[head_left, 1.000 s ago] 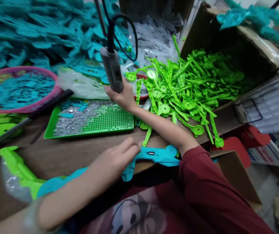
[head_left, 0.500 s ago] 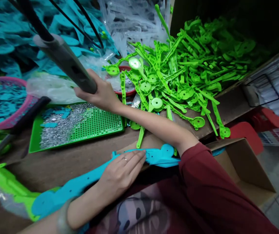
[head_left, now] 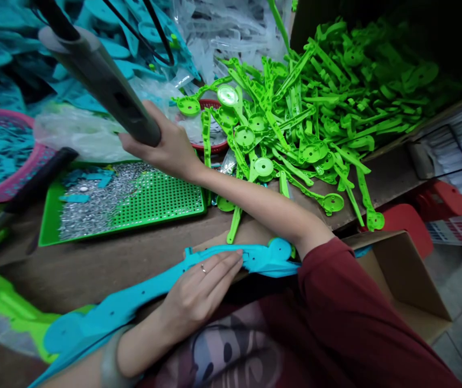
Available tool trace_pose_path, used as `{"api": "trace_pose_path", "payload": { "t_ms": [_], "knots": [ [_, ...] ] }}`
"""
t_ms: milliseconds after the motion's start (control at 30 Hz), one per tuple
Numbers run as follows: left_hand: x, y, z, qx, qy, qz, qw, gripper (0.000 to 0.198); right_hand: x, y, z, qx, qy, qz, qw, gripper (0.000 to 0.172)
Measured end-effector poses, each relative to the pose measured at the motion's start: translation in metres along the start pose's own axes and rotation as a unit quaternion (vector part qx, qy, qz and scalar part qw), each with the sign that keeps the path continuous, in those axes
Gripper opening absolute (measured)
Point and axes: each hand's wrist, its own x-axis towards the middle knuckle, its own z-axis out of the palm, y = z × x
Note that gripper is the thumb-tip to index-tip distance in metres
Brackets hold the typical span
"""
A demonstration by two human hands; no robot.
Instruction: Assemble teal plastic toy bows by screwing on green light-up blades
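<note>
My right hand (head_left: 170, 143) is closed around a grey corded power screwdriver (head_left: 105, 89), raised above the green tray's back edge. The tool is tilted and a black cord leaves its upper end; its bit is hidden. Near my body, my left hand (head_left: 198, 291) lies flat over a long blue plastic part (head_left: 154, 283), fingers stretched out together and its thumb out of sight. This part lies lengthwise along the bench edge, with a rounded end (head_left: 279, 250) to the right. A light green plastic part (head_left: 16, 307) touches its left end.
A green perforated tray (head_left: 166, 202) holds small metal screws and blue pieces. Green arms (head_left: 263, 167) are heaped behind it, spilling from a box. A pink basket (head_left: 39, 156) of blue pieces stands left. Beside the bench at right is an open carton (head_left: 408, 280).
The view has shifted slightly, and the screwdriver's upper end has moved up and left in it. My left hand stays on the blue part; my right keeps its grip.
</note>
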Motion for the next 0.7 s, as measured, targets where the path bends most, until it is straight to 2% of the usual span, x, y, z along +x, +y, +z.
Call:
{"api": "trace_pose_path", "payload": {
  "t_ms": [167,333,433,567,700],
  "knots": [
    [-0.002,0.000,-0.002,-0.033,-0.009,-0.023,0.999,0.057,0.000,-0.005,-0.001,-0.019,-0.008,0.021,1.000,0.045],
    [-0.009,-0.001,-0.004,-0.045,-0.019,-0.020,0.999,0.071,-0.004,-0.006,-0.002,-0.016,-0.016,-0.003,1.000,0.042],
    [-0.011,-0.003,-0.004,-0.047,-0.027,-0.005,0.999,0.068,-0.004,-0.001,0.000,0.008,0.009,-0.035,0.999,0.041],
    [-0.014,-0.007,-0.001,-0.041,-0.035,0.018,0.998,0.056,-0.006,0.001,0.003,0.064,0.072,-0.105,0.990,0.038],
    [-0.018,-0.013,0.000,-0.077,-0.029,-0.001,0.997,0.051,-0.007,-0.002,0.003,0.107,0.103,-0.142,0.979,0.043]
  ]
}}
